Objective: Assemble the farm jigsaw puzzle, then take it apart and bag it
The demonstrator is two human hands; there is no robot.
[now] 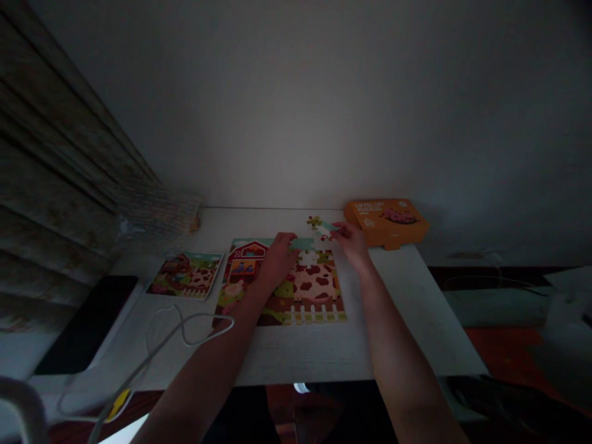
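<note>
A jigsaw puzzle (pixel 314 280) with a farm picture lies mostly assembled on the white table, with a gap in its upper right part. My left hand (pixel 278 254) rests on its upper middle, thumb and fingers apart beside a light-blue section. Between the fingertips of my right hand (pixel 350 239) is a light-blue puzzle piece (pixel 329 227), just beyond the puzzle's upper right corner. Close by lie a loose green and yellow piece (pixel 314 221) and a small piece with red on it (pixel 325 238).
An orange puzzle box (pixel 391 222) stands at the back right against the wall. Left of the puzzle are a reference picture card (pixel 187 275), a black flat device (pixel 90 324) and a clear plastic package (pixel 160 213). A white cable (pixel 171 333) loops across the table's left front.
</note>
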